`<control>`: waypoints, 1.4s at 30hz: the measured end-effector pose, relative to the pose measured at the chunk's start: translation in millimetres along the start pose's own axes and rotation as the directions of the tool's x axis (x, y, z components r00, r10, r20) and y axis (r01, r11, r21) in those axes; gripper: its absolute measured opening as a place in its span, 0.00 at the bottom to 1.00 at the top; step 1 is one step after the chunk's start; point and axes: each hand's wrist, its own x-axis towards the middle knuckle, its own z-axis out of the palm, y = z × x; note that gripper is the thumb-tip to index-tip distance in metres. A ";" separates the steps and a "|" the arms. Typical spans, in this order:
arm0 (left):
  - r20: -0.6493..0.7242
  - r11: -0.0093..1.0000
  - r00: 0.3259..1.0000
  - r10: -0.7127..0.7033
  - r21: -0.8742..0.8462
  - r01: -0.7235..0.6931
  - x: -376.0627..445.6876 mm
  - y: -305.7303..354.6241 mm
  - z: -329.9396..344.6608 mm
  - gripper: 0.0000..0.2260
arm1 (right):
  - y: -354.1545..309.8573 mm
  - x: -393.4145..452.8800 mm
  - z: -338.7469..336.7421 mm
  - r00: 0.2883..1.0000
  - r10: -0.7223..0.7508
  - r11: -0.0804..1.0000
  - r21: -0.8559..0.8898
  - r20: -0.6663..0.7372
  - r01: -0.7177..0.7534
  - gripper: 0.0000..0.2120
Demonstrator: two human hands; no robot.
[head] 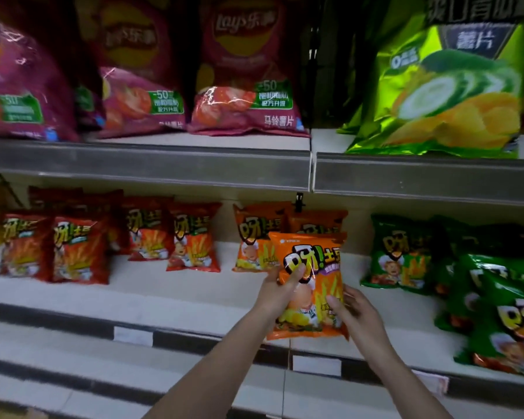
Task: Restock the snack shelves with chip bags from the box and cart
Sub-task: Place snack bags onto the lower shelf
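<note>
Both forearms reach up from the bottom edge, meeting at one orange bag [310, 285] held upright in front of the lower shelf [170, 294]. Left hand [280, 293] grips the bag's left edge, thumb pressed on the front face and fingers wrapped behind; right hand [356, 306] closes on the lower right side, fingertips on the front. The bag sits just ahead of two matching orange bags [253, 237] standing at the back of that shelf, between a row of red bags [79, 249] to the left and green bags [400, 252] to the right. Judged from this, the step in hand is placing this bag in the orange row; it is not yet set down. The next move appears to call for easing it forward and down onto the bare shelf in front of its fellows, face outward and standing, without knocking them over. Above, large purple-red bags [242, 86] and a big green bag [445, 95] occupy the upper shelf [152, 164]. Neither box nor cart is in view. Much of the picture is blurred; price labels on the shelf edge cannot be read, and the green stock at right is cut off by the frame.
</note>
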 end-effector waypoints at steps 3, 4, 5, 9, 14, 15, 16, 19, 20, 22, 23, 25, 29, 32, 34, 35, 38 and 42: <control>0.073 0.995 0.996 -0.045 0.090 0.038 22.3 9.1 0.0 0.31 | 3.9 18.5 7.5 0.994 -0.040 0.999 -0.022 -0.099 0.038 0.20; 0.076 0.990 0.995 -0.061 0.128 0.051 28.2 13.3 0.3 0.32 | 6.3 24.3 10.2 0.992 -0.049 0.998 -0.049 -0.118 0.043 0.20; 0.071 0.985 0.995 -0.064 0.165 0.051 36.1 14.1 -0.3 0.33 | 7.4 28.5 13.7 0.991 -0.052 0.996 -0.084 -0.123 0.042 0.20; 0.110 0.937 0.987 -0.114 0.342 0.070 59.2 5.7 -2.6 0.33 | 23.9 38.6 22.2 0.988 0.010 0.986 -0.162 -0.155 -0.036 0.22; 0.124 0.959 0.973 -0.192 0.233 0.160 71.6 6.9 -3.4 0.29 | 23.4 40.3 24.2 0.982 0.032 0.973 -0.218 -0.185 -0.072 0.22; 0.075 0.969 0.981 -0.181 0.181 0.166 70.6 9.1 -3.2 0.29 | 22.5 39.4 23.1 0.978 0.041 0.975 -0.205 -0.205 -0.084 0.22; -0.027 0.978 0.991 -0.131 0.159 0.134 67.4 11.4 -3.5 0.28 | 22.8 38.4 21.0 0.969 0.050 0.976 -0.192 -0.242 -0.098 0.22; -0.274 0.983 0.952 0.140 0.154 -0.100 52.2 20.4 -5.0 0.18 | 18.1 25.6 12.1 0.929 0.020 0.977 -0.191 -0.369 -0.097 0.22; -0.247 0.978 0.949 0.195 0.125 -0.168 44.6 28.4 1.3 0.10 | 14.7 14.8 7.3 0.913 -0.005 0.981 -0.181 -0.409 -0.076 0.20; -0.111 0.972 0.966 0.235 0.052 -0.230 29.2 41.8 14.0 0.02 | 5.6 -5.4 0.7 0.890 -0.062 0.988 -0.155 -0.452 -0.010 0.16; 0.014 0.971 0.971 0.237 0.037 -0.237 21.7 46.0 25.5 0.03 | 2.9 -19.6 -5.5 0.868 -0.066 0.993 -0.121 -0.492 0.007 0.13; 0.281 0.975 0.937 0.206 0.024 -0.221 1.0 53.6 54.3 0.06 | -1.9 -55.3 -22.0 0.815 -0.053 0.998 -0.054 -0.577 0.027 0.09; 0.673 0.983 0.736 0.072 0.078 -0.168 -48.5 40.9 123.6 0.07 | -9.5 -144.8 -63.8 0.606 -0.045 0.999 -0.040 -0.794 0.022 0.08; 0.836 0.973 0.545 -0.055 0.168 -0.160 -97.7 19.3 177.7 0.06 | -6.2 -217.2 -90.6 0.396 -0.035 0.999 -0.045 -0.918 -0.014 0.09; 0.900 0.963 0.413 -0.140 0.221 -0.155 -140.4 3.0 212.1 0.05 | -0.7 -266.7 -105.9 0.249 -0.022 0.998 -0.036 -0.968 -0.051 0.09; 0.921 0.958 0.351 -0.171 0.239 -0.160 -162.4 -6.5 228.8 0.04 | 2.1 -291.6 -114.1 0.174 -0.018 0.998 -0.030 -0.985 -0.064 0.09; 0.961 0.934 0.156 -0.228 0.261 -0.245 -228.7 -32.5 269.9 0.05 | 10.6 -359.1 -132.9 -0.031 -0.015 0.995 -0.012 -0.999 -0.099 0.08; 0.942 0.891 -0.068 -0.328 0.284 -0.353 -318.5 -64.8 303.4 0.06 | 33.3 -440.7 -137.6 -0.280 0.033 0.993 0.064 -0.960 -0.103 0.08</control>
